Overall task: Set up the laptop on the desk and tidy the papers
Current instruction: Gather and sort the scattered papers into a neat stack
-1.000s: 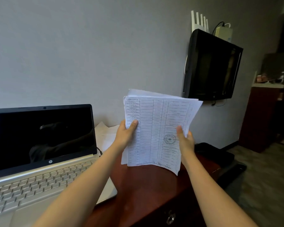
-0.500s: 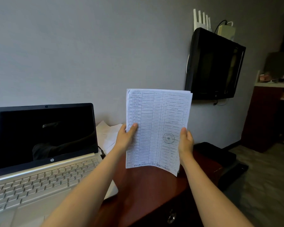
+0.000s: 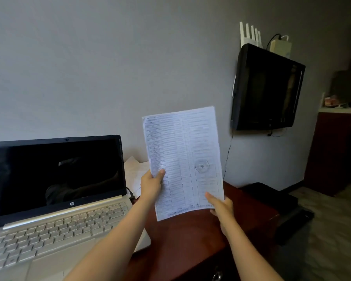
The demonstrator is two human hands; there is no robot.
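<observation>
A stack of printed papers [image 3: 182, 155] with a round stamp stands upright above the dark red desk [image 3: 190, 240], tilted a little to the left. My left hand [image 3: 151, 184] pinches its left edge with the thumb on the front. My right hand [image 3: 221, 205] grips the bottom right corner. The silver laptop [image 3: 55, 199] sits open on the left of the desk, its screen dark. More loose sheets [image 3: 135, 173] lie behind the laptop, against the wall.
A black TV [image 3: 265, 88] hangs on the wall at right, with a white router [image 3: 250, 35] on top. A dark bag [image 3: 272, 197] lies beside the desk's right end. A brown cabinet [image 3: 334, 151] stands at far right.
The fanned papers have been squared into one neat stack and turned slightly left. My right hand slid from the right edge down to the bottom corner.
</observation>
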